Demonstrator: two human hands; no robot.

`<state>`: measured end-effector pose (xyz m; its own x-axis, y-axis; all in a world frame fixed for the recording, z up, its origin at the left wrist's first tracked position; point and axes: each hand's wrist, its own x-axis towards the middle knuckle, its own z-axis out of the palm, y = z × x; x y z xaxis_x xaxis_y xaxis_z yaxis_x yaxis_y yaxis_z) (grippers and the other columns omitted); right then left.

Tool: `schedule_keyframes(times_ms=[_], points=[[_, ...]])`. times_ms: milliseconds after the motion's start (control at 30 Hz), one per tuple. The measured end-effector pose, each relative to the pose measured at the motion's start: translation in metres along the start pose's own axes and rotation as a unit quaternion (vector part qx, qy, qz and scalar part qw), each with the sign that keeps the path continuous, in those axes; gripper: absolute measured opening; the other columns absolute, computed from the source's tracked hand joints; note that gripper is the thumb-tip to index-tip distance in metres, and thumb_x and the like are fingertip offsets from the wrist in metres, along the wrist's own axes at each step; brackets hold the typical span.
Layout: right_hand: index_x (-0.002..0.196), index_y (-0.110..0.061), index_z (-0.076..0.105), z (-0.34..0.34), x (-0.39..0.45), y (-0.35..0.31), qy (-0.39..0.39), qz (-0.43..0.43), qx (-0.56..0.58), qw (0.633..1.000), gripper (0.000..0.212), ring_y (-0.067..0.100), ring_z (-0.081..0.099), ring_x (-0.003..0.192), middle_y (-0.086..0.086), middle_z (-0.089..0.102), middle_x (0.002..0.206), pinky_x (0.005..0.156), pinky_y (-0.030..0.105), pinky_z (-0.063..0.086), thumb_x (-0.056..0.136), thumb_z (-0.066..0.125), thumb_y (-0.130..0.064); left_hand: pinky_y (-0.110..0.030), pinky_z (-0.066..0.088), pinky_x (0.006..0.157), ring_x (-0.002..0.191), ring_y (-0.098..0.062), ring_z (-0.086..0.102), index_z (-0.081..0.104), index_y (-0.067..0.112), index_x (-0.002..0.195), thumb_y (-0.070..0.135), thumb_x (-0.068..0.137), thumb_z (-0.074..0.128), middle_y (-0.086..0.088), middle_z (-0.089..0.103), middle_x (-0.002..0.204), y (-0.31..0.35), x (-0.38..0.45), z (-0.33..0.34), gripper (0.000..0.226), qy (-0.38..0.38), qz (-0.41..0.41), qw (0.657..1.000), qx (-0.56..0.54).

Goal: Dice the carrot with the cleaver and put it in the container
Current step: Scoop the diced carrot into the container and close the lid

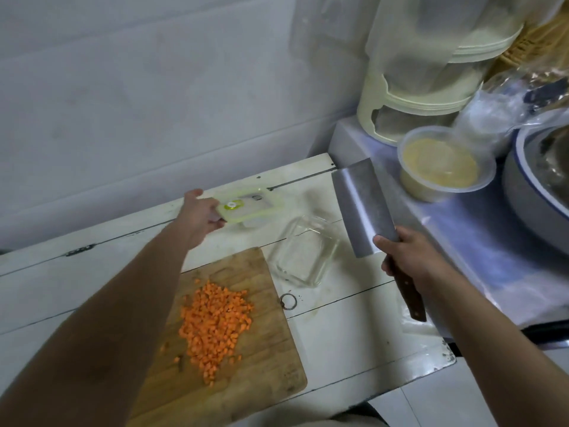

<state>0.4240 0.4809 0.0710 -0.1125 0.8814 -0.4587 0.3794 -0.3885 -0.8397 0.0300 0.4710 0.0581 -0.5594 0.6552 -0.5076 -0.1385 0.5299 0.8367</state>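
Both hands full, diced orange carrot (215, 328) heaped on your wooden cutting board (261, 349).
Your left hand (200, 217) fingers pinch the green-rimmed lid (249, 206); right hand (409, 257) fingers wrap the steel cleaver (363, 211) beside the empty clear glass container (304, 254).

Wooden cutting board (264, 359) lies on white counter (354, 343); diced carrot (215, 328) piled near board centre. Clear glass container (304, 252) sits uncovered just beyond board's far right corner. Left hand (200, 215), beyond board's far edge, holds green-rimmed lid (249, 206) by one end. Right hand (411, 257), right of container, keeps closed grip on cleaver (363, 211) handle, blade raised off counter.
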Motion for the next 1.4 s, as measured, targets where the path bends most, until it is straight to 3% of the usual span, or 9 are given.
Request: schedule_keyframes(times_ms=[167, 233, 333, 467, 600, 800, 933, 1067, 1400], points=[[0.096, -0.013, 0.064, 0.027, -0.009, -0.006, -0.005, 0.006, -0.024, 1.000, 0.004, 0.019, 0.050, 0.043, 0.006, 0.059, 0.050, 0.053, 0.029, 0.041, 0.097, 0.063, -0.016, -0.025, 0.046, 0.047, 0.046, -0.026, 0.059, 0.057, 0.004, 0.132, 0.002, 0.098, 0.057, -0.019, 0.062, 0.081, -0.042, 0.054, -0.058, 0.034, 0.025, -0.004, 0.981, 0.192], [0.098, -0.015, 0.065, 0.037, -0.013, -0.009, -0.006, 0.008, -0.035, 0.999, 0.004, 0.021, 0.051, 0.046, 0.007, 0.060, 0.051, 0.057, 0.031, 0.043, 0.097, 0.063, -0.018, -0.033, 0.054, 0.069, 0.082, -0.036, 0.070, 0.061, 0.009, 0.134, 0.011, 0.097, 0.061, -0.015, 0.068, 0.115, -0.053, 0.068, -0.063, 0.037, 0.046, 0.040, 0.956, 0.288], [0.100, -0.016, 0.066, 0.052, -0.025, -0.010, -0.023, 0.008, -0.052, 0.998, 0.010, 0.024, 0.055, 0.053, 0.011, 0.063, 0.055, 0.064, 0.037, 0.046, 0.097, 0.061, -0.025, -0.041, 0.043, 0.107, 0.130, -0.038, 0.052, 0.051, 0.012, 0.145, 0.029, 0.101, 0.055, -0.020, 0.054, 0.144, -0.062, 0.057, -0.060, 0.047, 0.071, 0.074, 0.905, 0.413], [0.097, -0.015, 0.066, 0.073, -0.065, 0.002, -0.079, 0.017, -0.087, 0.993, 0.016, 0.019, 0.058, 0.052, 0.017, 0.067, 0.063, 0.060, 0.033, 0.045, 0.100, 0.056, -0.026, -0.041, 0.038, 0.111, 0.130, -0.033, 0.049, 0.059, 0.012, 0.138, 0.025, 0.104, 0.052, -0.017, 0.056, 0.137, -0.083, -0.027, -0.058, 0.037, 0.145, 0.187, 0.921, 0.309], [0.085, -0.008, 0.058, 0.100, -0.105, 0.032, -0.095, 0.000, -0.127, 0.987, 0.015, 0.021, 0.064, 0.053, 0.011, 0.064, 0.063, 0.050, 0.031, 0.048, 0.098, 0.057, -0.016, -0.031, 0.047, 0.094, 0.107, -0.021, 0.062, 0.071, 0.016, 0.113, 0.018, 0.102, 0.056, 0.000, 0.067, 0.110, -0.164, -0.140, -0.068, 0.018, 0.184, 0.241, 0.926, 0.225], [0.077, -0.016, 0.054, 0.144, -0.119, 0.082, -0.079, -0.016, -0.187, 0.979, 0.018, 0.020, 0.061, 0.057, 0.004, 0.062, 0.066, 0.054, 0.033, 0.047, 0.095, 0.055, -0.015, -0.041, 0.026, 0.123, 0.151, -0.019, 0.026, 0.048, 0.015, 0.149, 0.032, 0.104, 0.049, -0.001, 0.034, 0.160, -0.236, -0.199, -0.051, 0.048, 0.155, 0.267, 0.875, 0.374], [0.082, -0.012, 0.055, 0.166, -0.121, 0.090, -0.047, 0.004, -0.179, 0.983, 0.017, 0.021, 0.060, 0.064, 0.006, 0.062, 0.071, 0.055, 0.034, 0.046, 0.097, 0.054, -0.018, -0.044, 0.006, 0.129, 0.158, -0.016, -0.006, 0.020, 0.021, 0.163, 0.045, 0.109, 0.029, -0.001, 0.008, 0.171, -0.227, -0.178, -0.029, 0.059, 0.119, 0.260, 0.848, 0.446], [0.087, -0.018, 0.057, 0.188, -0.120, 0.092, -0.065, 0.018, -0.163, 0.984, 0.011, 0.025, 0.066, 0.056, 0.008, 0.067, 0.068, 0.059, 0.046, 0.058, 0.096, 0.054, -0.024, -0.046, 0.006, 0.128, 0.158, -0.022, 0.006, 0.029, 0.021, 0.160, 0.043, 0.108, 0.021, -0.007, 0.021, 0.169, -0.207, -0.142, -0.005, 0.057, 0.137, 0.249, 0.846, 0.451], [0.091, -0.032, 0.057, 0.222, -0.138, 0.085, -0.117, 0.013, -0.131, 0.984, 0.012, 0.020, 0.066, 0.062, 0.002, 0.070, 0.080, 0.057, 0.030, 0.052, 0.098, 0.056, -0.021, -0.043, 0.018, 0.127, 0.155, -0.018, 0.020, 0.051, 0.012, 0.148, 0.029, 0.109, 0.030, -0.003, 0.039, 0.161, -0.228, -0.140, -0.014, 0.047, 0.109, 0.321, 0.846, 0.411]])
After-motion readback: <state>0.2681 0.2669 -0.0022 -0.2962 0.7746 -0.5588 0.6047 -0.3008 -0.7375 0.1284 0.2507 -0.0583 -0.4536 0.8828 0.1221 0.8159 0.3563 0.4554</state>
